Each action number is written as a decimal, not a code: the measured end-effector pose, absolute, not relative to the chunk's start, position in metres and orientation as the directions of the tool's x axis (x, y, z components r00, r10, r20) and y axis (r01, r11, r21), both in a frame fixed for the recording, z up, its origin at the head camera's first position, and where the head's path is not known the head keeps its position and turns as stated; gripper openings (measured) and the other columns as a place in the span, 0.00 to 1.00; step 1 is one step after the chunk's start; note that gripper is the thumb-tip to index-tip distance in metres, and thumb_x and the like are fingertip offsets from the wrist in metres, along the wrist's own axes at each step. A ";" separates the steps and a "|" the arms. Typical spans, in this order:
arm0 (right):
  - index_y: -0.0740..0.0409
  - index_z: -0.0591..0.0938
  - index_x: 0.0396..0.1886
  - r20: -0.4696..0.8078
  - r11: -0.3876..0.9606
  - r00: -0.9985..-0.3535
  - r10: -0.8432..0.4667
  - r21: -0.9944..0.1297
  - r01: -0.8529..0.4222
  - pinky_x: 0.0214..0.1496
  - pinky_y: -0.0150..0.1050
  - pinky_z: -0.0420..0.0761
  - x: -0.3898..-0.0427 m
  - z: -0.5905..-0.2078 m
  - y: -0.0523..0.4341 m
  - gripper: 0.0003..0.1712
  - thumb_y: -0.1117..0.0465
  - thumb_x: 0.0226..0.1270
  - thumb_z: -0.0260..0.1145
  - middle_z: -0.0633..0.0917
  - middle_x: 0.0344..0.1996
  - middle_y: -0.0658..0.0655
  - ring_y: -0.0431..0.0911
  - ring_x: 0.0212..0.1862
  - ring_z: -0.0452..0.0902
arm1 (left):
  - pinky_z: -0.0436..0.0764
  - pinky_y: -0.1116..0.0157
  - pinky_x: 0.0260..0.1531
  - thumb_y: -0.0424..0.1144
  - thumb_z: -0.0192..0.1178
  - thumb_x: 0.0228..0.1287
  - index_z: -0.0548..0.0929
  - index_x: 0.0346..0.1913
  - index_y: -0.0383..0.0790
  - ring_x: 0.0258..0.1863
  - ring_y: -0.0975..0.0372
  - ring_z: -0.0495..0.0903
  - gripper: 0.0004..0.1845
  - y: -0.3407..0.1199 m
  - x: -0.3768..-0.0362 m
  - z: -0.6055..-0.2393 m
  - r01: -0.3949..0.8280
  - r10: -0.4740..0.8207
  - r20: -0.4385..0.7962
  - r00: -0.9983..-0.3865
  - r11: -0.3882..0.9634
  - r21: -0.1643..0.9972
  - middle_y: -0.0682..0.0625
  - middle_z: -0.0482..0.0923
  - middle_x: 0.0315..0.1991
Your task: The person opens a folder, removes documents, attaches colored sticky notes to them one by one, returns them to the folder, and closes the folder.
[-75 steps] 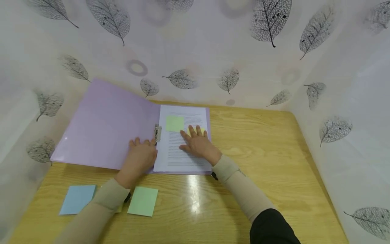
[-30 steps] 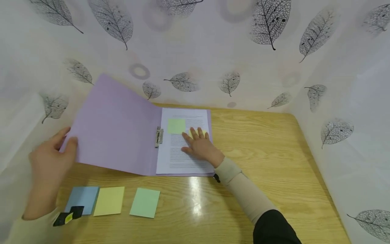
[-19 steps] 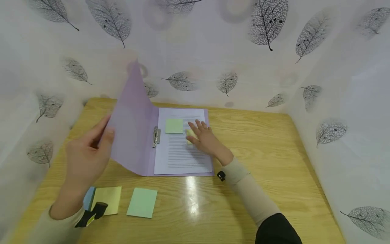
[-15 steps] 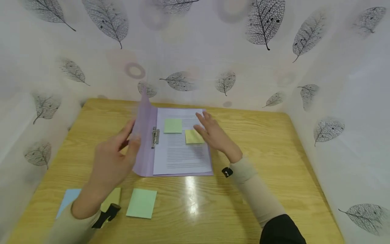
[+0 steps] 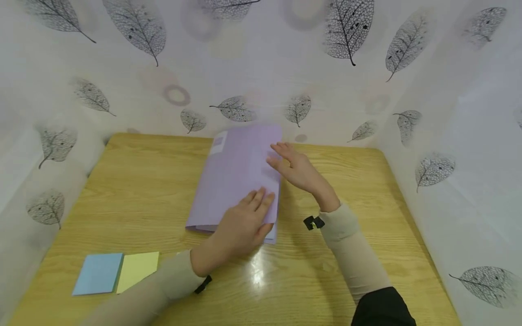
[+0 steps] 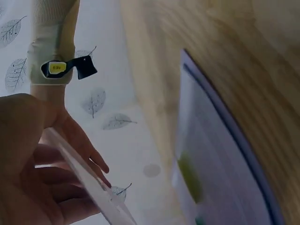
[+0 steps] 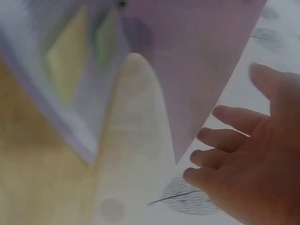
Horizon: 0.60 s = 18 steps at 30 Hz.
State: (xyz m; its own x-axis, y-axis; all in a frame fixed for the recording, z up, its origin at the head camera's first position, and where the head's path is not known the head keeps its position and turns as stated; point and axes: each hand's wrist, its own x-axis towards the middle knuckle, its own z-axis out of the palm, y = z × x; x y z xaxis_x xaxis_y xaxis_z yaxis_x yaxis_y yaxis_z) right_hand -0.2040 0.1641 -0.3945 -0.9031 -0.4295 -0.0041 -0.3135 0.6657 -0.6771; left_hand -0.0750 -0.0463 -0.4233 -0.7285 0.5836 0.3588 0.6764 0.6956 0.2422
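Both hands were at the purple folder point(image 5: 236, 174), which lay near the middle of the wooden table point(image 5: 359, 190) with its front cover nearly down over the pages. The left hand point(image 5: 240, 226) lay on the cover near its lower right corner, fingers straight and pressing flat, gripping nothing. The right hand point(image 5: 299, 170) was just beside the folder's right edge, fingers extended and relaxed; whether its fingertips touched the cover was hard to tell from the head view. From the right wrist view the cover point(image 7: 197, 65) stood slightly raised above the printed sheet point(image 7: 93, 93), on which a yellow sticky note point(image 7: 65, 70) and a green one point(image 7: 107, 42) showed as blurs. One blue pad point(image 5: 98, 273) and a yellow pad point(image 5: 137, 270) lay side by side, touching, near the table's front left edge, well apart from the folder. Leaf-patterned white sheeting point(image 5: 261, 59) enclosed the table on three sides.
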 end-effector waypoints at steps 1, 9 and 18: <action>0.54 0.65 0.83 -0.040 0.693 -0.898 -0.438 -0.652 -0.309 0.87 0.60 0.51 -0.206 -0.403 0.166 0.40 0.36 0.82 0.53 0.59 0.84 0.62 0.58 0.87 0.45 | 0.84 0.45 0.61 0.50 0.64 0.75 0.73 0.75 0.33 0.68 0.37 0.79 0.34 -0.042 -0.075 -0.428 0.681 0.612 0.303 -0.730 0.684 0.260 0.29 0.73 0.71; 0.72 0.62 0.80 -0.152 0.802 -0.832 -0.533 -0.404 -0.440 0.84 0.68 0.53 -0.210 -0.473 0.167 0.44 0.43 0.82 0.58 0.61 0.79 0.77 0.73 0.82 0.51 | 0.68 0.38 0.75 0.50 0.58 0.79 0.67 0.80 0.39 0.77 0.33 0.65 0.34 -0.065 -0.102 -0.453 0.637 0.689 0.047 -0.723 0.638 0.433 0.26 0.63 0.77; 0.73 0.55 0.82 -0.231 0.840 -0.820 -0.524 -0.301 -0.452 0.85 0.65 0.51 -0.199 -0.488 0.163 0.47 0.43 0.83 0.58 0.52 0.82 0.77 0.70 0.84 0.46 | 0.49 0.29 0.79 0.54 0.52 0.82 0.61 0.83 0.40 0.82 0.28 0.45 0.36 -0.124 -0.141 -0.483 0.473 0.503 -0.106 -0.858 0.853 0.220 0.29 0.48 0.83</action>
State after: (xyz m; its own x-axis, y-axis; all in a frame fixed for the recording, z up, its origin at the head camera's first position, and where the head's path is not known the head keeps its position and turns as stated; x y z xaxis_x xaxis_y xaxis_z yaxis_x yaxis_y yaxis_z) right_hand -0.1994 0.1629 -0.4879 -0.8197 -0.5242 -0.2309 -0.4520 0.8396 -0.3013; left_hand -0.1412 -0.1242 -0.4832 -0.8576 0.5032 -0.1063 0.4733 0.8531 0.2195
